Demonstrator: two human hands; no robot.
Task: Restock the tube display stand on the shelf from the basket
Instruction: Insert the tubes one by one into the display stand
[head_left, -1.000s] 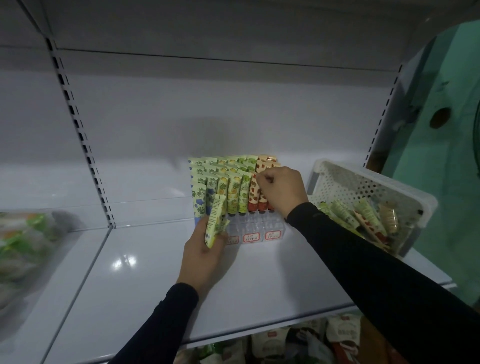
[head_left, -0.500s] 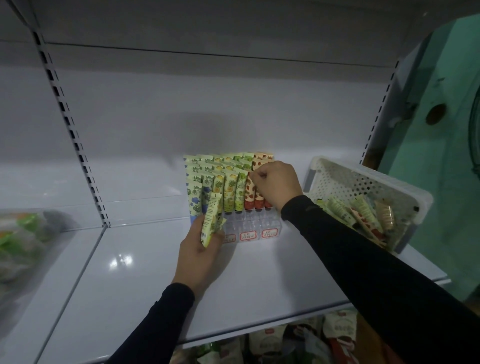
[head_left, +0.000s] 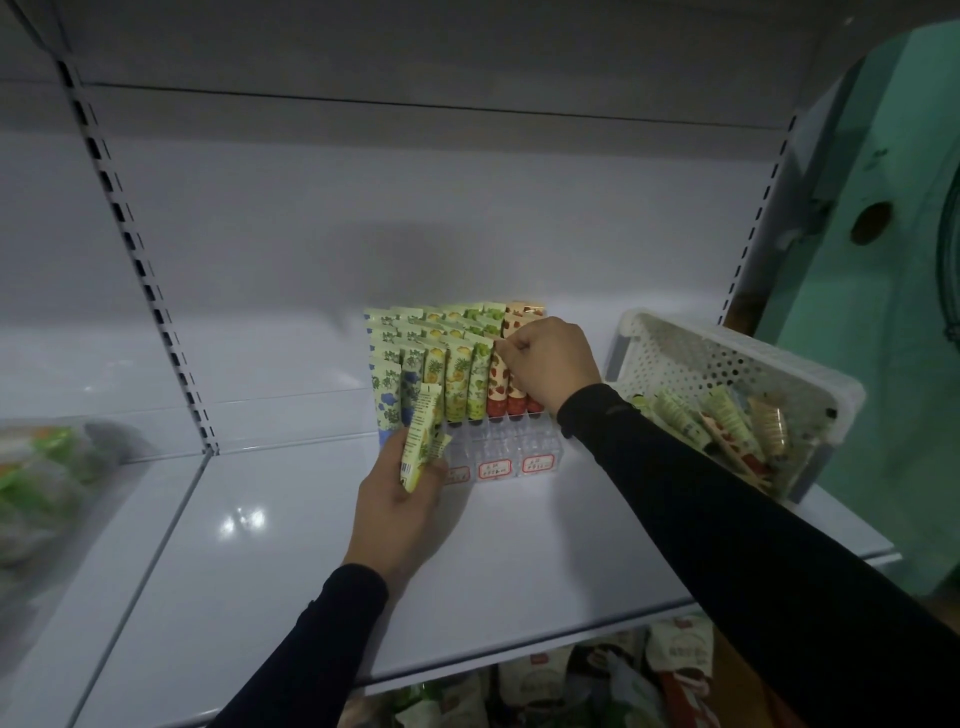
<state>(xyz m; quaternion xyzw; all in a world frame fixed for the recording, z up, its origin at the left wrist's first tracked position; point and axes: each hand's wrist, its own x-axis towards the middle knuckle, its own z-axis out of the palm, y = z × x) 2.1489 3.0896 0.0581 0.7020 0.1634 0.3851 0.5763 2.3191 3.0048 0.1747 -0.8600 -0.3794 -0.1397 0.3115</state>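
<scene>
Right hand (head_left: 550, 364) pinching red tube (head_left: 500, 382) mid-frame; left hand (head_left: 400, 499) gripping green tubes (head_left: 422, 436). My worry: crowded stand (head_left: 488, 452), neighbours topple.

Our single head-worn wide-angle camera looks forward and down from close range at the white shelf (head_left: 519, 545), its dim, curved edges perhaps lens distortion.

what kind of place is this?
Most likely a small retail shop: white metal shelf on slotted uprights, a clear tube display stand with price labels, and packaged goods on the shelf below.
</scene>
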